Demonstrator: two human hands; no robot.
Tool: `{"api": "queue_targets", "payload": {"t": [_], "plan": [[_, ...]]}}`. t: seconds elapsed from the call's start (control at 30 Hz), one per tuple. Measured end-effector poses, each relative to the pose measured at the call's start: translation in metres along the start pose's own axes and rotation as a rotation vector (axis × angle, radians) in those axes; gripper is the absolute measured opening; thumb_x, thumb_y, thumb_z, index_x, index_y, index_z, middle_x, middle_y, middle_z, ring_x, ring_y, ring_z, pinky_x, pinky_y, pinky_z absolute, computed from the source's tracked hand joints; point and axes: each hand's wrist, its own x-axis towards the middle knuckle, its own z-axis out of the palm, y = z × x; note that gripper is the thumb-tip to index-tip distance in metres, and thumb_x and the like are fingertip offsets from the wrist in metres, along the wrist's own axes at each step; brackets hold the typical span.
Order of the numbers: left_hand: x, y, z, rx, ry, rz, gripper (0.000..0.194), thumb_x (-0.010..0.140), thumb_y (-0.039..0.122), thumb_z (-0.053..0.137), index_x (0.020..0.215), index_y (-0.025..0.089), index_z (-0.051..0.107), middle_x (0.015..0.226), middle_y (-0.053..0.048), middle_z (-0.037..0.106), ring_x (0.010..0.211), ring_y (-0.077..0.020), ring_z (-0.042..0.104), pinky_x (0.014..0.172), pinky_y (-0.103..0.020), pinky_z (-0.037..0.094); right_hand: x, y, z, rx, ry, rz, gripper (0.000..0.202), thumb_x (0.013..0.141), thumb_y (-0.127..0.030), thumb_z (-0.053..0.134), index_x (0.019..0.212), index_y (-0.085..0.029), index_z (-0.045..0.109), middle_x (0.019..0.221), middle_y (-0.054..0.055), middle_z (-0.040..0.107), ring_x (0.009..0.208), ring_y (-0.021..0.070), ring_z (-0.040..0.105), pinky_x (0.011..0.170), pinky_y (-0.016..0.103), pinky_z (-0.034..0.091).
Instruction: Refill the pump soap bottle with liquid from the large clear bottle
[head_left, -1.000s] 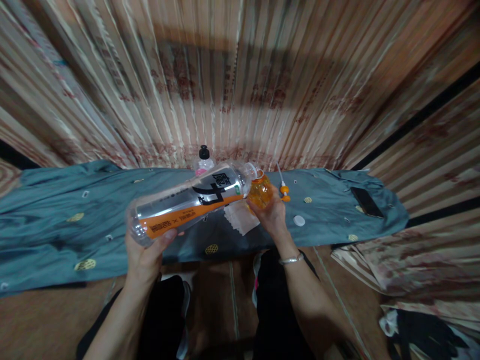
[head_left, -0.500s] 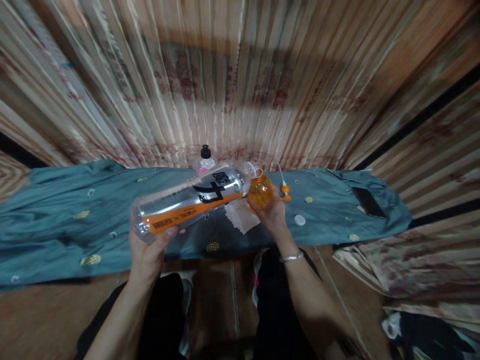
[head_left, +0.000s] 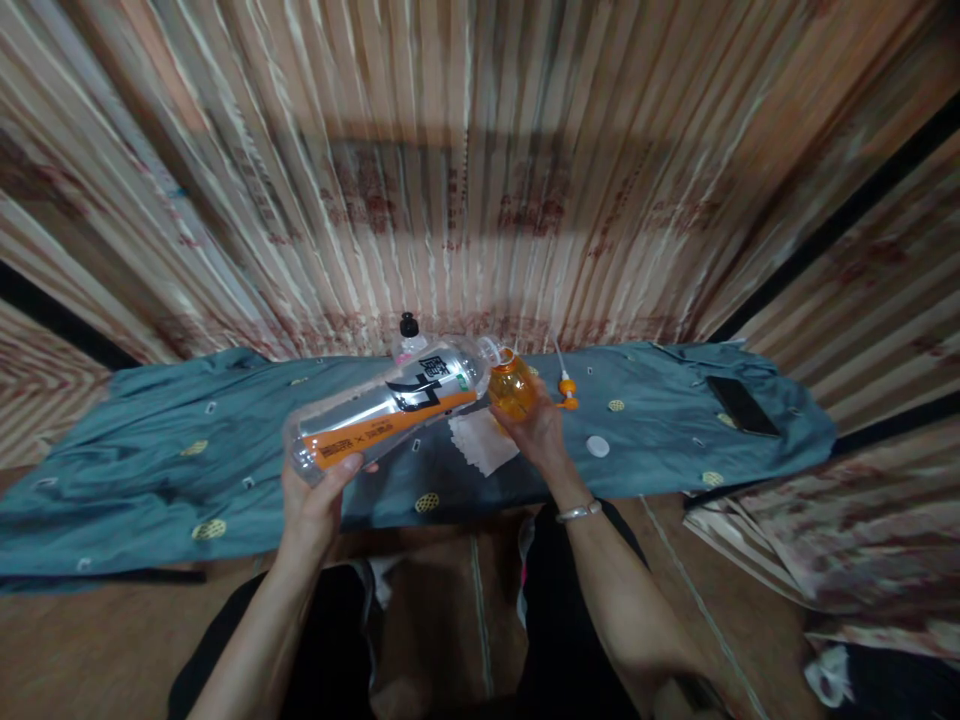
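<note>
My left hand (head_left: 319,505) is closed around the base of a large clear plastic bottle (head_left: 390,408) with a silver and orange label. The bottle lies tilted, its neck pointing right and higher than its base. Its uncapped mouth meets the opening of a small orange see-through bottle (head_left: 511,388), which my right hand (head_left: 538,430) grips. Whether liquid is flowing between them cannot be made out. Just right of my right hand lies an orange pump top (head_left: 568,390) with a thin pale tube. A white cap (head_left: 598,446) rests on the cloth nearby.
A blue-green patterned cloth (head_left: 660,400) covers the narrow table. Behind the large bottle stands a bottle with a black top (head_left: 409,326). A pale scalloped-edged tissue (head_left: 484,445) lies below my hands, and a dark phone (head_left: 742,406) at right. Striped curtains (head_left: 465,200) rise behind.
The view has shifted slightly. Both bottles remain mouth to mouth in my hands; the large bottle's base appears a little farther right, with its tilt nearly the same.
</note>
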Motion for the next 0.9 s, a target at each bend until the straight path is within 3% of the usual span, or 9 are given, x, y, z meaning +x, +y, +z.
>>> {"api": "queue_targets", "payload": {"t": [0.1, 0.2, 0.43, 0.63, 0.9], "plan": [[0.004, -0.002, -0.005, 0.002, -0.055, -0.013, 0.075, 0.057, 0.035, 0.101, 0.125, 0.021, 0.072, 0.103, -0.006, 0.083, 0.081, -0.0266, 0.080, 0.059, -0.031, 0.066, 0.000, 0.001, -0.001, -0.008, 0.023, 0.012, 0.076, 0.075, -0.039, 0.093, 0.142, -0.017, 0.064, 0.134, 0.019, 0.081, 0.121, 0.0392, 0.081, 0.105, 0.059, 0.067], [0.006, -0.004, -0.007, 0.017, -0.041, 0.004, 0.073, 0.061, 0.039, 0.100, 0.125, 0.020, 0.072, 0.095, -0.005, 0.082, 0.075, -0.0256, 0.078, 0.057, -0.033, 0.066, -0.001, 0.001, -0.002, -0.006, 0.032, 0.035, 0.077, 0.075, -0.043, 0.092, 0.142, -0.018, 0.064, 0.130, 0.018, 0.083, 0.119, 0.0403, 0.082, 0.103, 0.059, 0.068], [0.012, -0.004, -0.001, -0.018, -0.025, -0.054, 0.049, 0.050, 0.042, 0.104, 0.088, 0.021, 0.081, 0.082, -0.005, 0.083, 0.066, -0.0236, 0.075, 0.048, -0.030, 0.066, -0.003, -0.003, -0.009, -0.032, 0.014, 0.064, 0.077, 0.075, -0.044, 0.093, 0.143, -0.023, 0.063, 0.129, 0.014, 0.084, 0.117, 0.0390, 0.083, 0.102, 0.059, 0.069], [0.023, -0.003, 0.001, -0.056, -0.006, -0.069, 0.047, 0.043, 0.039, 0.106, 0.078, 0.023, 0.080, 0.077, -0.002, 0.084, 0.061, -0.0213, 0.074, 0.045, -0.027, 0.064, -0.005, -0.006, -0.011, -0.052, 0.030, 0.067, 0.080, 0.075, -0.048, 0.094, 0.143, -0.022, 0.063, 0.128, 0.015, 0.084, 0.118, 0.0384, 0.083, 0.104, 0.058, 0.068], [0.013, -0.007, -0.005, -0.103, 0.000, -0.045, 0.054, 0.045, 0.032, 0.107, 0.090, 0.024, 0.079, 0.077, 0.002, 0.082, 0.058, -0.0221, 0.074, 0.041, -0.028, 0.062, -0.007, -0.006, -0.014, -0.096, 0.019, 0.100, 0.086, 0.071, -0.050, 0.095, 0.145, -0.020, 0.063, 0.134, 0.016, 0.083, 0.122, 0.0394, 0.082, 0.107, 0.057, 0.067]]}}
